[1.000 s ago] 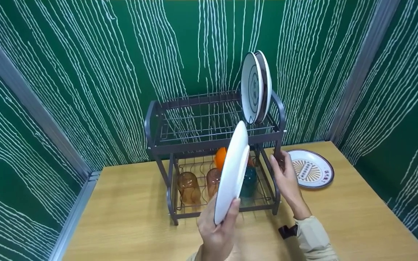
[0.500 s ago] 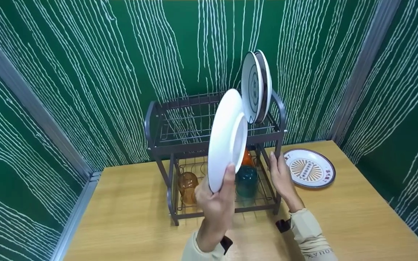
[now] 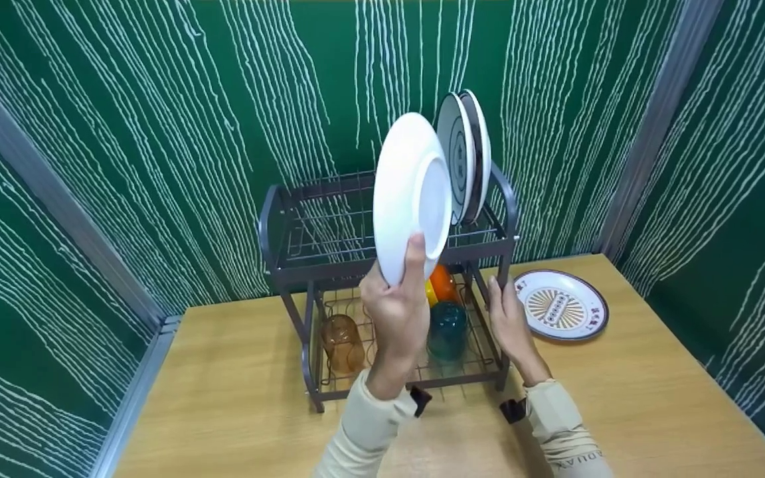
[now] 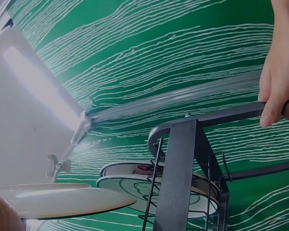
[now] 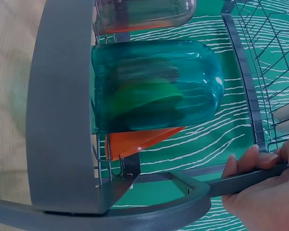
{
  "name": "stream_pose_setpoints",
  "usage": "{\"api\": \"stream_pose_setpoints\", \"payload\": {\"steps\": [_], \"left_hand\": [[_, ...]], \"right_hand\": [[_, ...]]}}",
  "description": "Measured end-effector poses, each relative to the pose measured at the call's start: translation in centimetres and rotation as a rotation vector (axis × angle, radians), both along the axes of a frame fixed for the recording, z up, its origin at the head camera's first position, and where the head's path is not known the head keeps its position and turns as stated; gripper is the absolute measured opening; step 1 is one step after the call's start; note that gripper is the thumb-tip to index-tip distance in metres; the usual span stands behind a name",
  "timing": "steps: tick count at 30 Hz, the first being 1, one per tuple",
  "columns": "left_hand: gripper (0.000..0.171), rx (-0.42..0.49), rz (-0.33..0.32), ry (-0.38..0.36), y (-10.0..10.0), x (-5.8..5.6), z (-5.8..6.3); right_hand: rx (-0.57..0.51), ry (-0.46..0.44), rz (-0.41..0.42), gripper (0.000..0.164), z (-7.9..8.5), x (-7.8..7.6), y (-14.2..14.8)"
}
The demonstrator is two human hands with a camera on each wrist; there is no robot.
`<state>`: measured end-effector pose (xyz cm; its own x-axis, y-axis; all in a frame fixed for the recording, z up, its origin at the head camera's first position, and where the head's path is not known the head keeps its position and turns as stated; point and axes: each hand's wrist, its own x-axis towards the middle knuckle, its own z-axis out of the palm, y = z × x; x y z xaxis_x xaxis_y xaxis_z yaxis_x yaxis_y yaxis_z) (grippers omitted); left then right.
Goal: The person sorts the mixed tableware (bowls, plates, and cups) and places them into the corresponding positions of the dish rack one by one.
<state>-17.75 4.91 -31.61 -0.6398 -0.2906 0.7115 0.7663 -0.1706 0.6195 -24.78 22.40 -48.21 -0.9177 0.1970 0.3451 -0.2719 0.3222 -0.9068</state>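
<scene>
My left hand [image 3: 399, 312] pinches a white plate [image 3: 401, 199] by its lower edge, thumb on the underside. The plate stands nearly upright, in front of the upper tier of a dark two-tier dish rack [image 3: 329, 271]. In the left wrist view the plate [image 4: 67, 201] is beside the plates in the rack. My right hand [image 3: 510, 325] grips the rack's right front post; in the right wrist view its fingers [image 5: 250, 159] curl round the bar. Two plates [image 3: 459, 159] stand on edge at the right end of the upper tier.
On the lower tier are an amber glass [image 3: 342, 345], a teal glass [image 3: 447, 332] and an orange item [image 3: 443, 284], upside down or partly hidden. A patterned plate [image 3: 560, 305] lies on the wooden table [image 3: 223, 398], right of the rack. Green walls stand behind and at the sides.
My left hand has lifted the white plate upward and forward, from in front of the lower tier to the upper tier, and its underside shows more. My right hand stays at the post.
</scene>
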Motion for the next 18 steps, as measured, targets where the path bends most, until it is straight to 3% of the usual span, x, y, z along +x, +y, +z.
{"api": "stream_pose_setpoints", "payload": {"steps": [3,6,13,18], "left_hand": [[0.037,0.034,-0.024,-0.021,0.6,-0.8,0.5],[0.037,0.064,-0.004,-0.025,1.2,-1.5,0.9],[0.025,0.092,0.028,-0.037,2.3,-2.8,1.4],[0.023,0.086,0.022,-0.044,2.8,-2.5,2.6]], "right_hand": [[0.011,0.009,-0.006,0.025,1.5,1.2,-0.5],[0.038,0.022,-0.013,0.020,2.7,2.1,-1.0],[-0.015,0.036,-0.009,0.030,-0.7,-0.4,0.1],[0.002,0.041,-0.008,0.033,-0.9,-0.4,0.2]]}}
